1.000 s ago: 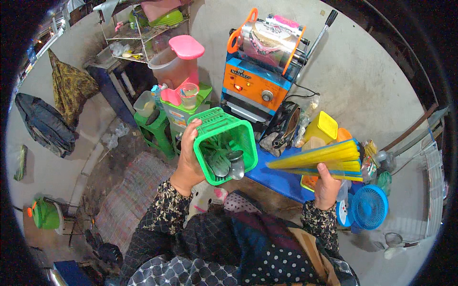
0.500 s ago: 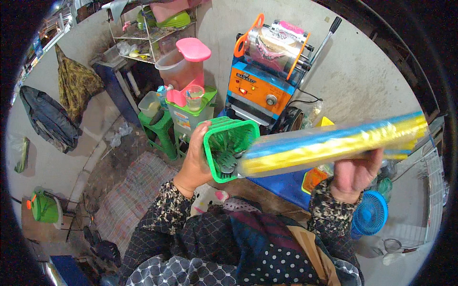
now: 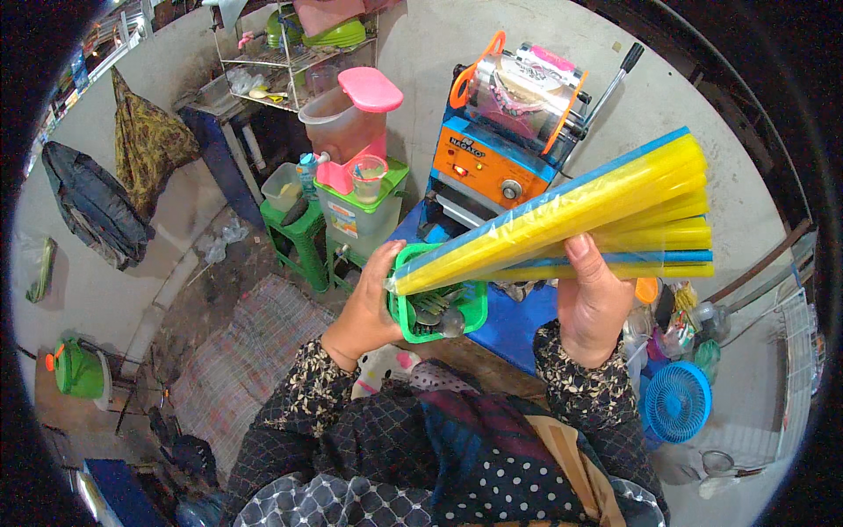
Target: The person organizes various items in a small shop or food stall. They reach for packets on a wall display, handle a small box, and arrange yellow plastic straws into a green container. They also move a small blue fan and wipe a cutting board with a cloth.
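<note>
A: What is the left hand (image 3: 367, 303) doing?

B: It is partly closed, cupped against the left side of a green basket (image 3: 480, 316), just left of the frame's centre. The basket tilts so its opening faces the viewer, showing dark cutlery (image 3: 428, 306) inside.

A: And the right hand (image 3: 597, 303)?

B: Right of centre, it is closed around a long yellow and blue bundle (image 3: 562, 206), which looks like straws in clear plastic. The thumb presses on the near side; the other fingers are mostly hidden. The bundle slants from centre to upper right, fanning out at its right end. Its narrow end crosses in front of the basket's upper rim; I cannot tell if the two touch.

A: What is around the hands?

B: Both forearms wear black sleeves (image 3: 312, 378) with pale flowers at the cuffs, rising from the lower edge. Behind the bundle, right of centre, is part of a blue table (image 3: 509, 329).

A: Further out?

B: At upper centre stands an orange and blue machine (image 3: 496, 162) with a roll of printed film on top and a lever at its right. Upper left of centre, a drink dispenser (image 3: 347, 132) with a pink lid sits on a green-topped bin (image 3: 360, 228), beside a green stool (image 3: 303, 246). A wire rack (image 3: 294, 66) is above. A dark jacket (image 3: 92, 206) hangs at far left, a woven mat (image 3: 250, 364) lies lower left, and a round blue basket (image 3: 676, 400) is at lower right.
</note>
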The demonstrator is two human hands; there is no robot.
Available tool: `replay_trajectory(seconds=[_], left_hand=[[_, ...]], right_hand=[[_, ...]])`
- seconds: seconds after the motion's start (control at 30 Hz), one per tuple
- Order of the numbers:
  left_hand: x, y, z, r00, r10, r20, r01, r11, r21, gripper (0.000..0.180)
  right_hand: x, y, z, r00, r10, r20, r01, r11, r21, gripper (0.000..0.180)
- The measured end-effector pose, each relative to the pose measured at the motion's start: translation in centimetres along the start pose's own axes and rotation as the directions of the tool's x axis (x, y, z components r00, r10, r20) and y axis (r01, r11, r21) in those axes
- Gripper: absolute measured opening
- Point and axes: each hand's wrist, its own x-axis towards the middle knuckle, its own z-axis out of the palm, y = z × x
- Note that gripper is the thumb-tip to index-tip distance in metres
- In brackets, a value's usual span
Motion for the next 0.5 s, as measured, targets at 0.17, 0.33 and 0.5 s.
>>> replay_trajectory(seconds=[0.17, 0.33, 0.5], left_hand=[[-0.8, 0.2, 0.3, 0.972, -0.219, 0.080, 0.225, 0.972, -0.063, 0.109], [-1.2, 0.7, 0.9, 0.976, -0.213, 0.036, 0.216, 0.966, -0.144, 0.108], [-1.4, 0.6, 1.5, 0.978, -0.205, 0.031, 0.207, 0.951, -0.228, 0.106]], right_hand=[[-0.7, 0.2, 0.9, 0.997, 0.017, -0.069, -0.028, 0.986, -0.165, 0.042], [-0.7, 1.4, 0.5, 0.988, -0.041, -0.147, 0.012, 0.982, -0.190, 0.034], [-0.8, 1.0, 0.1, 0.992, -0.084, -0.091, 0.055, 0.957, -0.284, 0.028]])
